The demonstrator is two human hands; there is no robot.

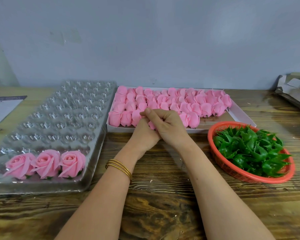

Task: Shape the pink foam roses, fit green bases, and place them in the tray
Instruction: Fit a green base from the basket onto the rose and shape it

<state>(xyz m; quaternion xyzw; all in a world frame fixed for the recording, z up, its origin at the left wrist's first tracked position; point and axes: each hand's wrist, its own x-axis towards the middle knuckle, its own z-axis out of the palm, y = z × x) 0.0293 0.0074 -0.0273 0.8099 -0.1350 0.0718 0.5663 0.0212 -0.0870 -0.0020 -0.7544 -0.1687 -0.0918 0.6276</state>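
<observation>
Left hand and right hand together, both tight around one pink rose

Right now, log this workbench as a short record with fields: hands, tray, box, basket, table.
Hands: left hand and right hand together, both gripping one pink rose at the box's front edge
Tray: clear tray on the left; three finished roses in its nearest row; the other cups that show are empty
Box: white box, behind the hands, with rows of unshaped roses
Basket: red basket on the right, holding green bases
Table: wooden table
</observation>
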